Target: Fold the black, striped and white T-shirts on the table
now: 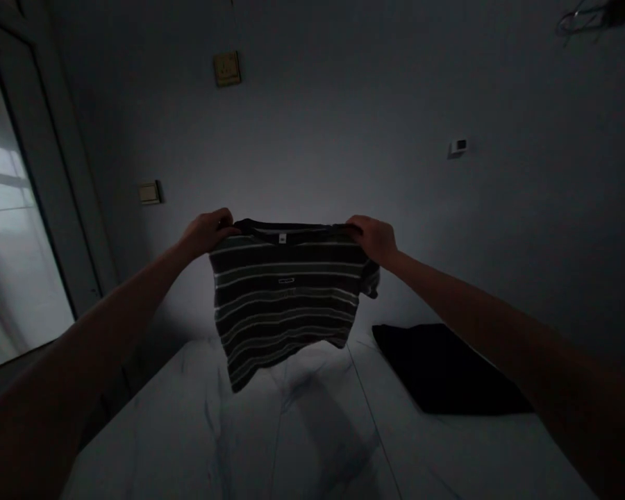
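A dark striped T-shirt [286, 292] hangs stretched between my two hands above a pale marbled surface [239, 444]. My left hand [208, 230] is closed on the shoulder at the left of the neckline. At the other shoulder, my right hand [373, 238] pinches the fabric near the collar. A small pale label shows inside the neck opening, and a small print sits on the chest. One short sleeve dangles below my right hand; the other sleeve is not visible. The lower hem hangs unevenly, lower at the left.
Flat black cloth-like material [442, 371] lies on the right of the surface, partly behind my right forearm. Behind rises a plain wall with a socket [227, 69], a switch [149, 193] and a small white device [458, 146]. A glazed door or window [15, 222] stands at left.
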A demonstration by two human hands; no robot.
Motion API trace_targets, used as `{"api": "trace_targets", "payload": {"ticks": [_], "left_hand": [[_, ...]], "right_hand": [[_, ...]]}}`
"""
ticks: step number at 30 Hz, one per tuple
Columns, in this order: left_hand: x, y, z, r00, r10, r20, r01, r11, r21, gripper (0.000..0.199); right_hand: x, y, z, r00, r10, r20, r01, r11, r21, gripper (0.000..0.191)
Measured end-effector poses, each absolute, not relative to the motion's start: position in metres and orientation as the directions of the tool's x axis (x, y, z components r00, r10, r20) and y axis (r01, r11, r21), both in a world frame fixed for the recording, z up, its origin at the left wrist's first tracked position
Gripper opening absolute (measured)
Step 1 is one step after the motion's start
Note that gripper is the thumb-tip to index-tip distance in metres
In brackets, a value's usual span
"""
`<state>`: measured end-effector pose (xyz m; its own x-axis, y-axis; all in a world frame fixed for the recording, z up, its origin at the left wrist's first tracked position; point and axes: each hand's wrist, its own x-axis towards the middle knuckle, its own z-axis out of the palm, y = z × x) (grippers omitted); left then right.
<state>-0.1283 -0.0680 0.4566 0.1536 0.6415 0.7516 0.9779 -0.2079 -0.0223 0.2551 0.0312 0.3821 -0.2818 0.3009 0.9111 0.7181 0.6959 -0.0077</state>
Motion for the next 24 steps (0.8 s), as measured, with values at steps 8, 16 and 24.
{"api": "trace_targets", "payload": {"ticks": [8, 16, 24], "left_hand": [[-0.136, -0.063, 0.423, 0.222, 0.768, 0.601, 0.957, -0.289, 0.015, 0.032], [-0.110, -0.074, 0.436, -0.021, 0.723, 0.691, 0.975, 0.167, -0.145, 0.050], [-0.104, -0.136, 0.370, 0.243, 0.910, 0.336, 0.959, -0.277, 0.057, 0.042]], "right_hand": [[0.275, 0.051, 0.361, -0.283, 0.507, 0.814, 0.512, 0.798, -0.319, 0.028], [0.261, 0.051, 0.379, -0.368, 0.635, 0.679, 0.688, 0.677, -0.260, 0.025], [0.292, -0.011, 0.310, -0.558, 0.719, 0.414, 0.545, 0.694, -0.470, 0.044]]}}
